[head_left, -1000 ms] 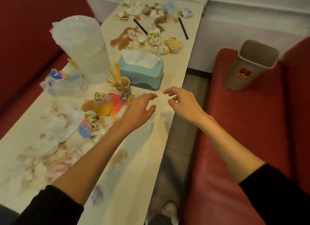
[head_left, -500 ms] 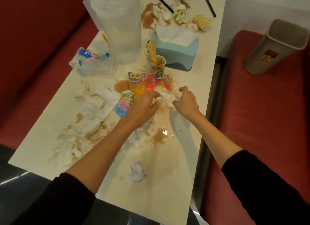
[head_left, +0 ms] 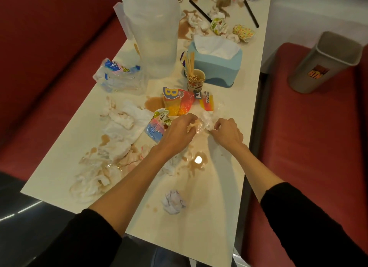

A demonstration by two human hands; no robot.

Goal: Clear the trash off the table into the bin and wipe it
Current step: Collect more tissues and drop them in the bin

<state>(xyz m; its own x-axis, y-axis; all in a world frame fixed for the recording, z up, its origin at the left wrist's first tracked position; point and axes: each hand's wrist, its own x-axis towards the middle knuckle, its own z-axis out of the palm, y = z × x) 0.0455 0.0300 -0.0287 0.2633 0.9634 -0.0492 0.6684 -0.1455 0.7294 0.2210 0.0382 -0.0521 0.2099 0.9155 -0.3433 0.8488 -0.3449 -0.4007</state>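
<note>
A long cream table (head_left: 215, 223) is littered with trash and brown spills. My left hand (head_left: 177, 134) and my right hand (head_left: 227, 132) both pinch a clear plastic wrapper with crumpled white tissue inside (head_left: 207, 120) near the table's middle. Just beyond lie an orange-red snack wrapper (head_left: 179, 103) and a blue-pink wrapper (head_left: 157, 127). Soiled tissues (head_left: 111, 147) spread to the left. A crumpled tissue ball (head_left: 173, 202) lies nearer me. The grey bin (head_left: 322, 65) stands on the red seat at the right.
A frosted plastic jug (head_left: 153, 31), a blue tissue box (head_left: 217, 65) and a paper cup of wooden sticks (head_left: 196, 79) stand beyond my hands. A clear bag (head_left: 119, 77) lies left. More crumpled wrappers, tissues and two black straws (head_left: 251, 13) cover the far end. Red seats flank the table.
Both hands dropped onto the table and closed on the clear wrapper; a second ago they hovered open above it. The view shifted so the table's near end shows.
</note>
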